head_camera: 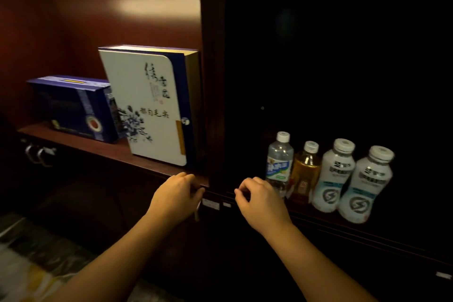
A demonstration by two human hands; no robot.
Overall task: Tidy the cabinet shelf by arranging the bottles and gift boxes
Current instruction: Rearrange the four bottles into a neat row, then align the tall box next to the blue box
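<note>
Hands reach toward a dark wooden cabinet shelf (103,148). The left hand (175,195) curls at the shelf's front edge; whether it grips anything cannot be told. The right hand (261,200) hangs loosely curled and empty, just beside a clear water bottle with a blue label (279,162). Rightward in a row stand an amber tea bottle (305,174) and two white plastic drink bottles (337,176) (366,186), all upright. In the left compartment, a tall white gift box with blue flowers (147,105) stands against the divider, a dark blue gift box (73,108) beside it.
</note>
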